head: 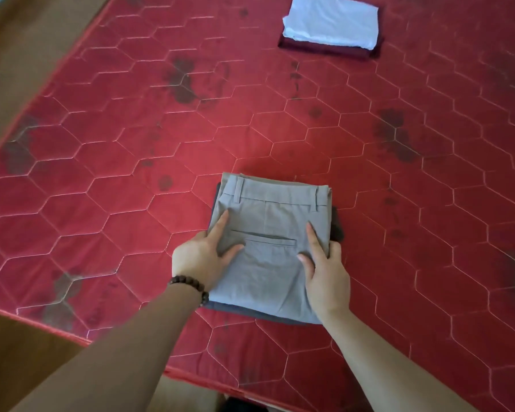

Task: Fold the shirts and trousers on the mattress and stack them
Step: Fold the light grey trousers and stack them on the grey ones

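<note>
On the red mattress, both hands, left hand and right hand, press flat on folded grey trousers atop a darker garment, probably trousers; folded shirts lie stacked well apart. Little seems left.

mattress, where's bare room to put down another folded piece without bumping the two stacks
Bare mattress lies between the grey trousers stack and the far white shirt stack, also along the left side and the right side. The near edge is crowded: both hands, left hand and right hand, rest on the trousers.
</note>
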Available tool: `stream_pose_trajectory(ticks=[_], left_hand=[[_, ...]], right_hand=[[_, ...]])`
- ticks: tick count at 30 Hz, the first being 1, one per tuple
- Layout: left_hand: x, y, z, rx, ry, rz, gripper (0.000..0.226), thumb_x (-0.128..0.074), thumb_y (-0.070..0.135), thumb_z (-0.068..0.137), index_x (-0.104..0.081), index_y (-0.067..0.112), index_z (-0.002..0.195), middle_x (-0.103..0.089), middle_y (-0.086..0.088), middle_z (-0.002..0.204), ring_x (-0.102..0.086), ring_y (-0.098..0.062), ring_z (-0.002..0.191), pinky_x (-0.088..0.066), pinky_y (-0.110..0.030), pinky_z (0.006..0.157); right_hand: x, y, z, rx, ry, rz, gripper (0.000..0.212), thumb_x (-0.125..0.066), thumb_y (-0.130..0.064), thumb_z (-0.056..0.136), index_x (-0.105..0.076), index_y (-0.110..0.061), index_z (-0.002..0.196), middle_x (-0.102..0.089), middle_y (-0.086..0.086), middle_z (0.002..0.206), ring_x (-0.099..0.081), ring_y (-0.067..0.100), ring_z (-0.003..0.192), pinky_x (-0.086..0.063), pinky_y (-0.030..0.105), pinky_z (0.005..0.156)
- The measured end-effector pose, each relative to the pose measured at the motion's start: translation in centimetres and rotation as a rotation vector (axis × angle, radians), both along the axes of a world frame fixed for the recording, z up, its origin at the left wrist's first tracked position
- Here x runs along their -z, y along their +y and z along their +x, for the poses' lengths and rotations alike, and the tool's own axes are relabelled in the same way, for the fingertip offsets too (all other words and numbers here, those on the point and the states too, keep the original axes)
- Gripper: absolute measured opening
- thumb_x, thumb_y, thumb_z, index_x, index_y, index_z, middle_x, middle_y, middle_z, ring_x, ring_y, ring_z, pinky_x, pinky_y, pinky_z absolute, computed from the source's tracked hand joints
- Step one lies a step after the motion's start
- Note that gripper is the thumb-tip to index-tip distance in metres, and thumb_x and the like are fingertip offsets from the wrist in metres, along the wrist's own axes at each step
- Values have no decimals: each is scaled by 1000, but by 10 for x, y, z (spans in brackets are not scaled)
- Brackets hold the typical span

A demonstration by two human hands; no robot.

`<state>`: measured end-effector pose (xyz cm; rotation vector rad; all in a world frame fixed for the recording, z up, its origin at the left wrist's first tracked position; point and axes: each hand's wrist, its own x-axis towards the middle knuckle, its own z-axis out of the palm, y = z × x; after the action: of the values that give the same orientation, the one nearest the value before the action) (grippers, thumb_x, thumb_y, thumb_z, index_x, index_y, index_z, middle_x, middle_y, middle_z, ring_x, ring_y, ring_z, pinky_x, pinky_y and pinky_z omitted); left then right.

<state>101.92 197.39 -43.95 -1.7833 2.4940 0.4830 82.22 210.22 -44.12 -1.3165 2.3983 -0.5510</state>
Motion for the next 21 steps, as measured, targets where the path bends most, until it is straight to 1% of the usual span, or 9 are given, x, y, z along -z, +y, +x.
stream_pose_trajectory(ticks=[3, 6, 9, 10, 12, 14, 16, 18, 21], left_hand=[[23, 1, 4, 27, -46, 83, 70, -27, 69, 88, 1, 47, 148, -49, 1, 88, -50, -16, 67, -46, -29, 58], [32, 3, 5, 45, -47, 175, 70, -20, 66, 91, 16, 45, 146, -40, 0, 92, -47, -17, 71, -43, -30, 59], [31, 4, 6, 59, -5, 155, 71, -22, 65, 90, 12, 42, 148, -44, 1, 90, -50, -17, 67, -44, -30, 56], [29, 5, 6, 59, 10, 150, 71, -22, 65, 90, 9, 41, 149, -45, 1, 88, -50, -17, 66, -44, -29, 56], [24, 6, 7, 60, 11, 87, 72, -24, 64, 89, 1, 38, 152, -47, -1, 88, -48, -17, 67, -42, -30, 59], [21, 7, 2, 72, 3, -113, 72, -37, 58, 90, -16, 29, 152, -50, -10, 100, -51, -25, 81, -44, -39, 73], [18, 2, -11, 125, 48, -281, 73, -45, 53, 86, -26, 22, 150, -47, -18, 123, -48, -34, 110, -38, -52, 92], [18, -7, -31, 270, 102, -299, 73, -45, 52, 85, -25, 24, 150, -36, -18, 144, -33, -35, 134, -30, -55, 106], [27, -19, -53, 429, 43, -218, 71, -37, 56, 90, -16, 31, 152, -15, -15, 158, -6, -30, 148, -13, -56, 116]], right_hand=[[19, -3, 0, -22, -25, 91, 66, -46, -44, 96, -3, -41, 145, -39, 6, 111, -48, 14, 59, -45, 22, 52], [25, -1, -2, -34, -2, 126, 66, -42, -50, 94, -2, -42, 146, -34, 3, 104, -47, 13, 59, -43, 21, 54], [21, -1, -1, -15, 24, 124, 62, -42, -51, 93, -9, -43, 146, -35, 3, 100, -47, 13, 59, -50, 25, 56], [18, -1, 0, -5, 35, 146, 62, -43, -51, 94, -12, -43, 146, -37, 5, 101, -49, 15, 64, -53, 29, 62], [14, -2, 4, 18, 150, 189, 60, -46, -50, 94, -21, -40, 148, -46, 14, 114, -55, 25, 90, -52, 40, 82], [10, -7, 6, 13, 309, 143, 59, -48, -50, 94, -32, -32, 149, -40, 22, 142, -44, 36, 125, -38, 52, 104], [6, -19, 6, -86, 403, 66, 59, -41, -52, 96, -31, -28, 149, -20, 18, 157, -22, 35, 144, -14, 59, 116], [7, -38, 5, -204, 449, 31, 61, -35, -54, 96, -26, -29, 151, -9, 13, 161, -7, 32, 148, -1, 61, 115], [19, -63, 2, -261, 445, 130, 64, -31, -58, 94, -21, -33, 152, -3, 10, 162, 3, 31, 149, 0, 64, 115]])
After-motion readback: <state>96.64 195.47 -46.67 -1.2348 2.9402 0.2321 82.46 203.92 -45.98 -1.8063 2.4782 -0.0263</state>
